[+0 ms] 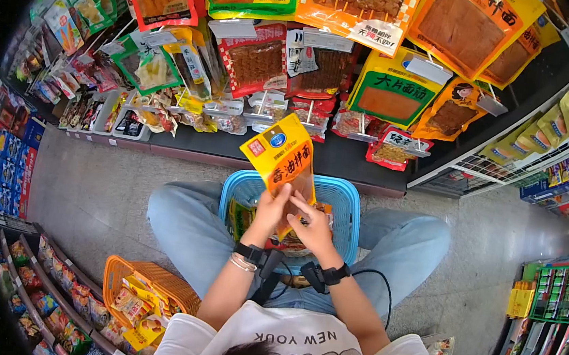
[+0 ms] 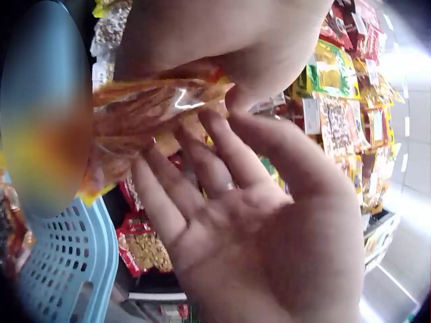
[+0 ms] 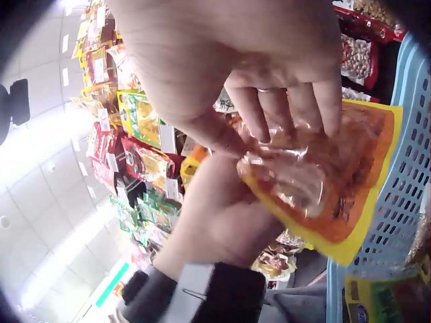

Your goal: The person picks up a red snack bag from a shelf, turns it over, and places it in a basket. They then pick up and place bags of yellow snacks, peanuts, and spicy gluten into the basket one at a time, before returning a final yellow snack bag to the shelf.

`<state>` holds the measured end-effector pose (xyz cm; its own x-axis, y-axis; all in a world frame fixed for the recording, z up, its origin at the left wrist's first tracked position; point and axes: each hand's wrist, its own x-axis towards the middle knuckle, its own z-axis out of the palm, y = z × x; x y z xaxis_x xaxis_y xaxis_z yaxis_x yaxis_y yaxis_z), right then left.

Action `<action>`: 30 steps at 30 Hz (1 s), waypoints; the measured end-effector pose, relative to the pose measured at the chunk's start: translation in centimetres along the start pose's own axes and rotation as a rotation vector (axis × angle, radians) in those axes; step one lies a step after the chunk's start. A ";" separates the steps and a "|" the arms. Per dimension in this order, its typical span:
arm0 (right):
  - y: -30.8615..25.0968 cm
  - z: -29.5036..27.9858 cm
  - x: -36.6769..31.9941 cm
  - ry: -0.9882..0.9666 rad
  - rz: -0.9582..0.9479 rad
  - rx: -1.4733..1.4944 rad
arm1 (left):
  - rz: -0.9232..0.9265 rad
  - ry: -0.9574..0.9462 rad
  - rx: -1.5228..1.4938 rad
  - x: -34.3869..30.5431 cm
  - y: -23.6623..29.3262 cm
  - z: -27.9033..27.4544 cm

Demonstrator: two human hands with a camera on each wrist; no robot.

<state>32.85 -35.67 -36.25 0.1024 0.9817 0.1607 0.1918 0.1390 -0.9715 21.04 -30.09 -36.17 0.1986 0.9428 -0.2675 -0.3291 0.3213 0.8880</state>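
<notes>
A yellow-and-orange snack packet [image 1: 288, 152] with black lettering and a clear window is held up over a blue plastic basket [image 1: 231, 196]. My left hand [image 1: 270, 212] grips its lower end, the thumb lying on the front. On the right side, my right hand [image 1: 313, 232] touches the lower part with extended fingers. In the left wrist view, the palm of the right hand [image 2: 249, 229] shows, its fingertips at the shiny packet [image 2: 148, 111]. The right wrist view shows fingers [image 3: 273, 111] lying on the clear window of the packet [image 3: 337, 182]. More packets lie in the basket.
Hanging snack packets [image 1: 352, 6] fill the rack ahead, above a dark shelf edge [image 1: 191, 155]. An orange basket [image 1: 152, 273] with yellow packets stands at the lower left. Bent knees [image 1: 405, 244] flank the blue basket. Stocked shelves [image 1: 41, 284] line both sides.
</notes>
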 end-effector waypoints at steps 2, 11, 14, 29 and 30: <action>-1.0 -1.3 0.3 0.020 0.129 0.097 | 0.020 0.025 -0.085 -0.3 1.3 -0.9; -1.6 -5.9 2.0 -0.116 0.344 0.517 | -0.037 -0.106 -0.095 -0.8 1.2 -3.3; -1.3 -6.0 1.3 -0.157 0.476 0.556 | -0.058 -0.149 -0.081 -0.8 1.2 -2.8; 0.1 -6.3 0.2 -0.057 0.502 0.606 | -0.095 -0.257 0.214 -1.9 1.5 -2.2; 0.2 -6.3 0.2 -0.058 0.502 0.606 | -0.102 -0.253 0.204 -2.0 1.6 -2.1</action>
<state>39.04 -36.27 -35.35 -0.0188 0.9487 -0.3156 -0.4309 -0.2926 -0.8537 18.19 -31.23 -35.01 0.4519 0.8469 -0.2804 -0.1089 0.3644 0.9249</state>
